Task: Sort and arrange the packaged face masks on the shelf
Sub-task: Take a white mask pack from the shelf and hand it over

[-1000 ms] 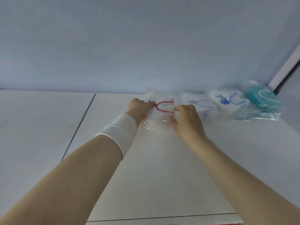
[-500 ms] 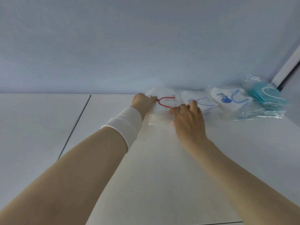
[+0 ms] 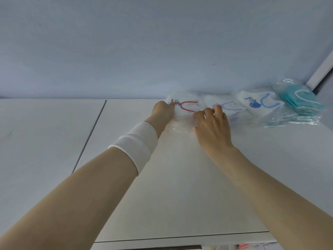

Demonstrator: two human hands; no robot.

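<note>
fingers [image 3: 218,110] on crinkly clear mask packet [image 3: 189,106]

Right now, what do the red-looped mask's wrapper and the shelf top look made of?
Wrapper: thin clear plastic film, glossy, going by its crinkles and glints. Shelf top: smooth matte white board, probably laminate or painted; a dark seam divides its panels.

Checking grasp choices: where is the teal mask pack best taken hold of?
Probably pinch the teal mask pack by its near plastic edge, from the front: it lies flat by the back wall, the blue-print pack close on its left.
</note>
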